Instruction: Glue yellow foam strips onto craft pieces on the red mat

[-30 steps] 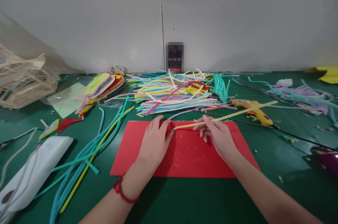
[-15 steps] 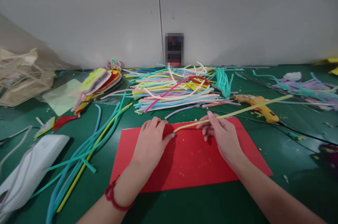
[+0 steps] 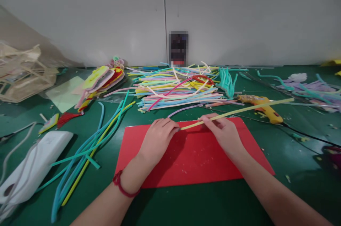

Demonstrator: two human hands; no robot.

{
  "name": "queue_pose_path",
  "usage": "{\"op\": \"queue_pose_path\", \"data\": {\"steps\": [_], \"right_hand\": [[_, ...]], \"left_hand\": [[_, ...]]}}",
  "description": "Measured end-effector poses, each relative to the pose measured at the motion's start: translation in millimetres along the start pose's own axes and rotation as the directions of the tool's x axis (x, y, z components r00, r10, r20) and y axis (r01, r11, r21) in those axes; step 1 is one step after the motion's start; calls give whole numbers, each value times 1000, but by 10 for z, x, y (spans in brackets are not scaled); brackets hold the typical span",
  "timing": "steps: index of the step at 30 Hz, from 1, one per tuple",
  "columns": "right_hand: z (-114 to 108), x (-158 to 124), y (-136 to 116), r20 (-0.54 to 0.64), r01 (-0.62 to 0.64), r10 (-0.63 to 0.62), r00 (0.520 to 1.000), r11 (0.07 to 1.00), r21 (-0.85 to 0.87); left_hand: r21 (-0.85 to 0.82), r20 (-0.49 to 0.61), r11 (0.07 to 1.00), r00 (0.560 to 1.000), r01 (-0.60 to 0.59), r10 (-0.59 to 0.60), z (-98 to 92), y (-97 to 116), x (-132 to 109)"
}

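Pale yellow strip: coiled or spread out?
Spread out: the pale yellow strip runs nearly straight from the left hand through the right hand; I cannot tell whether the tip there is curled.

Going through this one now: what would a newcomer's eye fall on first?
Probably the bright red board in the middle of the green table, with a pale yellow strip held over it between the left hand and the right hand. Next, the heap of many-coloured strips behind the board, and the yellow glue gun to the heap's right.
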State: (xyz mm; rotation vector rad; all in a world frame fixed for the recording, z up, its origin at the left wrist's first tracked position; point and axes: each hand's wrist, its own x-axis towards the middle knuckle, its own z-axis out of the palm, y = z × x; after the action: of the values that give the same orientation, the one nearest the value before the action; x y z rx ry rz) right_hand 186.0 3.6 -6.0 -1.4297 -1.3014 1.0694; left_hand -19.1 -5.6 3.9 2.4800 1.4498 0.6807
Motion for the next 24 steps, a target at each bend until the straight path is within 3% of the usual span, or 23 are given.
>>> {"op": "queue_pose_path", "data": {"steps": [3, 7, 13, 24], "right_hand": [[-12, -6, 9, 88, 54, -34, 996, 970, -238], [23, -31, 4, 55, 63, -48, 997, 945, -321], [70, -42, 3, -16, 71, -83, 996, 926, -372], [109, -101, -26, -66, 6, -33, 997, 928, -373]], "left_hand": [[5, 45, 984, 983, 179, -179, -2, -3, -6], [87, 22, 932, 935, 351, -354, -9, 38, -22], [242, -36, 899, 929, 365, -367, 50, 150, -62], [170, -45, 913, 928, 371, -369, 122, 103, -38]]}}
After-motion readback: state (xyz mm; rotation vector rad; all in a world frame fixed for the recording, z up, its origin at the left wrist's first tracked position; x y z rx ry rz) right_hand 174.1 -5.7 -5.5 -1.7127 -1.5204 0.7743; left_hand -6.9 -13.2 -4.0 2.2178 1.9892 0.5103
